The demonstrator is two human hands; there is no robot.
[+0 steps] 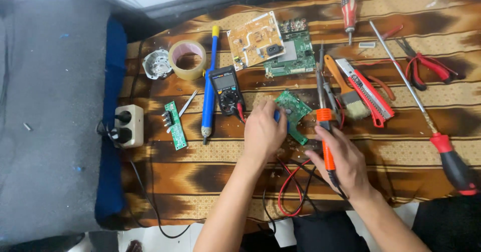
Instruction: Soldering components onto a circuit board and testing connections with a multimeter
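Left hand (262, 130) curled over the near edge of a small green circuit board (293, 108), fingers (264, 112) drawn together around a small blue item that barely shows; what it is cannot be told. Right hand (341, 161) wrapped around the orange grip of a soldering iron (325, 131), fingers (315, 157) clamped on the handle, metal tip pointing away from the person. Board flat on the patterned brown cloth (200, 172), just ahead of the left fingers and just left of the iron's shaft.

Left of the left fingers: a black multimeter (226, 88) with a red probe lead, then a blue desoldering pump (209, 84) lying lengthwise, then a narrow green board strip (175, 125) with tweezers beside it. Farther left, a roll of tape (187, 59), a round metal part (157, 63) and a white power strip (129, 126) at the cloth's edge.

Beyond both hands: a tan circuit board (254, 39) overlapping a larger green one (295, 54).

Right of the right fingers: a paintbrush (348, 94), a red utility knife (367, 91), red-handled pliers (428, 67) and a long screwdriver (426, 121) with a red-and-black handle. Another red screwdriver (348, 10) well beyond.

Red and black wires (290, 192) looping between the two wrists.
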